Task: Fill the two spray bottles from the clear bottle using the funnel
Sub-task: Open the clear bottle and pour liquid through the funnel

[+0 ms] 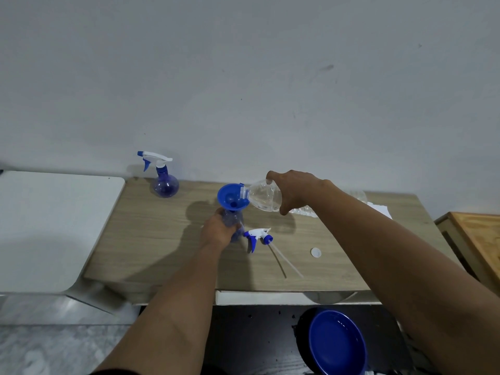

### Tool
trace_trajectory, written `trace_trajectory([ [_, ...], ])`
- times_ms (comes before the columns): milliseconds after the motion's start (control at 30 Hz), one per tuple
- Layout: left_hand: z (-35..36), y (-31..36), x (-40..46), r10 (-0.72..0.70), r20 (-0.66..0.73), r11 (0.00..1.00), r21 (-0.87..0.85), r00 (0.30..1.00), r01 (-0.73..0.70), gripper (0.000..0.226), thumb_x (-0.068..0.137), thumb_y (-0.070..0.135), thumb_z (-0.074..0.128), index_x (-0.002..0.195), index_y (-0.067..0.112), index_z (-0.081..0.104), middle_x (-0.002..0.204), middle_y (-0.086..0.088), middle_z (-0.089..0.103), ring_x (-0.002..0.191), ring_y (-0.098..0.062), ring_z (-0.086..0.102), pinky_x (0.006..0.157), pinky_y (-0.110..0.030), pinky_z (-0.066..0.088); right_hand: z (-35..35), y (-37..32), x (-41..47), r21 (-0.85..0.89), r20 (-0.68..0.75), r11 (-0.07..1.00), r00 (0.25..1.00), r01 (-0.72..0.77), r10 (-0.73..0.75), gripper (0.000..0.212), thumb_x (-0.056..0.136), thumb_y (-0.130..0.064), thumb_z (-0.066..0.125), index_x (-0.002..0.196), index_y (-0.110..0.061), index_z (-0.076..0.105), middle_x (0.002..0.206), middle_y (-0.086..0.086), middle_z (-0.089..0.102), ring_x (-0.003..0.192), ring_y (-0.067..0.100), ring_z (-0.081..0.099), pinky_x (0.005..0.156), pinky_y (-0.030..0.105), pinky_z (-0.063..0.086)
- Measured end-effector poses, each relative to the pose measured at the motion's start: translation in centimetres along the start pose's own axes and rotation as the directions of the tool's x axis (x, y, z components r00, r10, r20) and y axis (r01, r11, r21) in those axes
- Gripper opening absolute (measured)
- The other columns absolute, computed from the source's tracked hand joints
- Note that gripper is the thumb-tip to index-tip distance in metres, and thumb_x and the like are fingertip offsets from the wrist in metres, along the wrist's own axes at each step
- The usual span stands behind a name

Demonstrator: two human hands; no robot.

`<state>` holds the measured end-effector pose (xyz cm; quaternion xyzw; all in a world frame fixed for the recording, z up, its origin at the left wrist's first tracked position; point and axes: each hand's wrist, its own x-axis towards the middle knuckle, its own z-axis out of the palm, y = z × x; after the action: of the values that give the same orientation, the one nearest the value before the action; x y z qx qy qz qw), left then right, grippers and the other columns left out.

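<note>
The left hand [220, 230] is wrapped around a see-through blue spray bottle [234, 224] that stands upright in the middle of the wooden desk [151, 239]. Its fingers [236, 227] are clamped on the bottle's round body. The top of this bottle is off, and a blue funnel [232, 197] sits in its neck.

The right hand [293, 192] holds the clear bottle [261, 196]. Its fingers [270, 175] are closed around the fat part of the bottle, with the thumb underneath. The clear bottle is tipped on its side, and its open mouth rests over the right edge of the funnel. I cannot tell if water is coming out.

A white and blue spray top [258, 236] with a long thin tube [286, 262] lies on the desk just to the right of the left hand. A small white cap [316, 252] lies further right, apart from it.

The 2nd spray bottle [163, 180] stands at the back left of the desk, near the wall [243, 77]. Its spray top is on.

A blue bowl [336, 342] sits low down, below the front edge of the desk. A white surface [54, 226] is beside the desk on the left.
</note>
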<state>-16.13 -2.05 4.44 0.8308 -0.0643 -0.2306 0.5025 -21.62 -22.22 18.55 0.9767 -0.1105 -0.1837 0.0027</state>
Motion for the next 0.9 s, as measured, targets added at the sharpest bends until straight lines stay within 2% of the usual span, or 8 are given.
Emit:
trace_trajectory([
  [100, -0.03, 0.15, -0.21, -0.009, -0.001, 1.0, -0.01, 1.0, 0.009, 0.008, 0.092, 0.036, 0.064, 0.089, 0.032, 0.057, 0.058, 0.013, 0.063, 0.043, 0.012, 0.056, 0.05, -0.016, 0.039, 0.0, 0.06, 0.03, -0.005, -0.001, 1.0, 1.0, -0.002, 0.002, 0.091, 0.069, -0.033, 0.089, 0.144, -0.032, 0.036, 0.102, -0.003, 0.056, 0.097, 0.025, 0.061, 0.073, 0.037, 0.051],
  [233, -0.09, 0.54, -0.44, -0.012, 0.021, 0.998, -0.062, 1.0, 0.013, 0.009, 0.092, 0.028, 0.065, 0.087, 0.029, 0.057, 0.063, 0.01, 0.064, 0.042, 0.011, 0.056, 0.039, -0.005, 0.037, 0.0, 0.07, 0.06, -0.017, 0.003, 1.0, 1.0, -0.011, 0.011, 0.092, 0.068, -0.034, 0.089, 0.143, -0.033, 0.036, 0.102, -0.003, 0.056, 0.097, 0.026, 0.062, 0.077, 0.039, 0.055],
  [367, -0.24, 0.66, -0.67, 0.007, 0.014, 0.999, -0.048, 1.0, -0.007, 0.008, 0.093, 0.031, 0.065, 0.088, 0.029, 0.058, 0.056, 0.013, 0.063, 0.042, 0.011, 0.056, 0.044, -0.009, 0.039, -0.07, 0.15, 0.11, -0.021, 0.006, 1.0, 1.0, -0.009, 0.009, 0.091, 0.069, -0.034, 0.089, 0.143, -0.033, 0.037, 0.103, -0.002, 0.057, 0.097, 0.026, 0.062, 0.075, 0.038, 0.054],
  [600, -0.32, 0.78, -0.7, 0.005, 0.007, 1.0, 0.029, 1.0, -0.005, 0.004, 0.093, 0.028, 0.06, 0.095, 0.027, 0.057, 0.064, 0.009, 0.063, 0.04, 0.01, 0.055, 0.037, -0.008, 0.035, -0.17, 0.04, 0.19, -0.022, 0.01, 1.0, 1.0, -0.018, 0.018, 0.091, 0.068, -0.033, 0.089, 0.143, -0.033, 0.037, 0.104, -0.002, 0.057, 0.097, 0.026, 0.063, 0.077, 0.039, 0.055],
  [733, -0.27, 0.66, -0.47, -0.004, 0.005, 0.998, 0.06, 1.0, 0.003, 0.007, 0.091, 0.032, 0.062, 0.095, 0.027, 0.058, 0.066, 0.009, 0.065, 0.046, 0.001, 0.06, 0.047, -0.017, 0.041, -0.19, 0.03, 0.23, -0.025, 0.009, 1.0, 1.0, -0.014, 0.014, 0.091, 0.069, -0.033, 0.089, 0.143, -0.033, 0.037, 0.107, -0.001, 0.058, 0.099, 0.027, 0.063, 0.079, 0.04, 0.056],
  [800, -0.34, 0.78, -0.56, -0.004, 0.008, 0.999, 0.05, 1.0, 0.004, 0.005, 0.094, 0.03, 0.06, 0.093, 0.027, 0.057, 0.065, 0.01, 0.062, 0.043, 0.001, 0.058, 0.042, -0.014, 0.039, -0.17, 0.02, 0.25, -0.022, 0.007, 1.0, 1.0, -0.01, 0.01, 0.091, 0.069, -0.033, 0.089, 0.143, -0.033, 0.037, 0.105, -0.002, 0.057, 0.099, 0.026, 0.062, 0.075, 0.037, 0.053],
  [900, -0.21, 0.67, -0.48, 0.01, -0.002, 0.998, 0.069, 1.0, -0.01, 0.009, 0.098, 0.033, 0.056, 0.099, 0.024, 0.059, 0.065, 0.011, 0.061, 0.043, 0.001, 0.057, 0.041, -0.014, 0.038, -0.1, 0.03, 0.26, -0.018, 0.007, 1.0, 1.0, 0.0, 0.0, 0.091, 0.07, -0.032, 0.089, 0.144, -0.031, 0.037, 0.103, -0.002, 0.056, 0.098, 0.025, 0.061, 0.072, 0.036, 0.05],
])
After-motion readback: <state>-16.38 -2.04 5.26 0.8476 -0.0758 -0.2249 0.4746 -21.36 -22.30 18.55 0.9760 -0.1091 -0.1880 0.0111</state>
